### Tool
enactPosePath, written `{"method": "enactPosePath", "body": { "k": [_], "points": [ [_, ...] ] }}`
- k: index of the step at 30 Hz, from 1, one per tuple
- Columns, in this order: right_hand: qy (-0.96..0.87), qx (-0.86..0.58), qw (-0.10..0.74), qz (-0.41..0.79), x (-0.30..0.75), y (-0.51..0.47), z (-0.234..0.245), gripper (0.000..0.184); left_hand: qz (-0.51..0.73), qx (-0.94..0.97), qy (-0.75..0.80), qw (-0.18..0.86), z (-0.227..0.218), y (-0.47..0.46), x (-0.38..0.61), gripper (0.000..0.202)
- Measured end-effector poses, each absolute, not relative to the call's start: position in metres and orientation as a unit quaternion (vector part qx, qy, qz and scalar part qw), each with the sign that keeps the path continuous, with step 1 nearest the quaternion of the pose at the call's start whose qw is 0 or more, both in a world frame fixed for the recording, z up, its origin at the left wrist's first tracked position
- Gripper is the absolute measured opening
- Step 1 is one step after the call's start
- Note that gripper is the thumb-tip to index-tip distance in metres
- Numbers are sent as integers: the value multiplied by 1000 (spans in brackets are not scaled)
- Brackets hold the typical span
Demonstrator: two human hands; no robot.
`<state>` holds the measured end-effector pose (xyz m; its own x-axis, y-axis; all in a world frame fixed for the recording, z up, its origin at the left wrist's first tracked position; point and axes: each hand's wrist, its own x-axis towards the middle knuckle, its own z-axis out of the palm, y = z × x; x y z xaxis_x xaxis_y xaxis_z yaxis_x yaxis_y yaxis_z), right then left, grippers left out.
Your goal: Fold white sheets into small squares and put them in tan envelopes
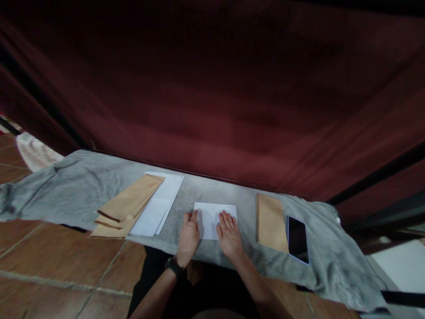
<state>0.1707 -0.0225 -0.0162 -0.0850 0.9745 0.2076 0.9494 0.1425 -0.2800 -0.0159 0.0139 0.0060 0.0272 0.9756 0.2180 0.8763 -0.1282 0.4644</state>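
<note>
A folded white sheet of paper [212,212] lies on a narrow surface covered by a grey cloth [76,190]. My right hand [229,232] lies flat on the sheet's near right part, fingers stretched out. At the sheet's left edge rests my left hand [188,234], fingers extended and touching the paper; a dark watch sits on that wrist. Neither hand grips anything.
A fanned pile of brown envelopes [128,204] overlaps white sheets [159,204] to the left. On the right lie another brown envelope stack [270,221] and a dark phone [298,239]. A dark red curtain [212,97] hangs behind. Tiled floor [49,261] shows below.
</note>
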Motion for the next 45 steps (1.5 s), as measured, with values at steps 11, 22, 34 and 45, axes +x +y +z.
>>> {"method": "enactPosePath", "body": {
  "k": [11,22,34,45],
  "points": [
    [-741,-650,166,36,167,-2,-21,51,163,830,533,23,1,18,34,49],
    [-700,-688,190,-37,198,18,-30,53,144,838,527,-9,-8,21,29,52],
    [-649,-721,229,-80,201,-8,-39,55,148,839,524,-12,-10,22,29,52],
    [-716,-666,208,-39,172,-24,-30,51,140,858,493,-3,-11,24,22,54]
  ]
}}
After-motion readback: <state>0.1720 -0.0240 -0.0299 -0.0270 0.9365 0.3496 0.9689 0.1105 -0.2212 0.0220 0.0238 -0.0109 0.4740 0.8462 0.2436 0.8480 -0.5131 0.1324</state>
